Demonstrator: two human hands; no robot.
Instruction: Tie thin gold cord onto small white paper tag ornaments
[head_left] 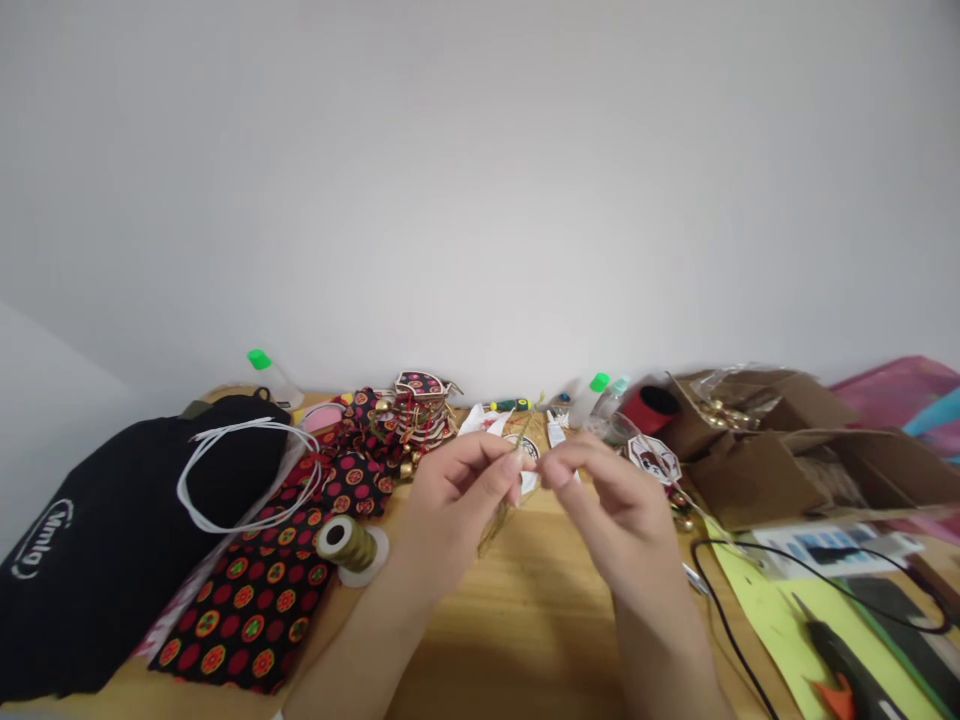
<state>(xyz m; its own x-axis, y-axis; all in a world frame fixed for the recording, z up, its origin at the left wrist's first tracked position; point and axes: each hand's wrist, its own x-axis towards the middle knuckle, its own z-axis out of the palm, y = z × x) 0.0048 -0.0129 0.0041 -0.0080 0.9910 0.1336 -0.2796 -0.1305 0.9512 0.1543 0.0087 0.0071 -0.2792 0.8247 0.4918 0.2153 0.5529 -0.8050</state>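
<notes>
My left hand (457,490) is pinched closed on a thin olive cord (491,530), whose loose strands hang below the fingers and stick up above them. Close beside it, my right hand (619,505) has thumb and forefinger pressed together at the same cord; the exact spot of its grip is too small to see clearly. Both hands are raised over the wooden table (517,620). Left of my left wrist, a spool of olive cord (354,545) stands on a white flange beside black patterned fabric (247,610).
A black bag (127,530) with a coiled white cable (191,500) lies left. Patterned ornaments (420,410) are piled behind. At right are cardboard boxes (735,480), a yellow sheet (757,600), a black-handled pointed tool (847,660) and a black cable (716,600).
</notes>
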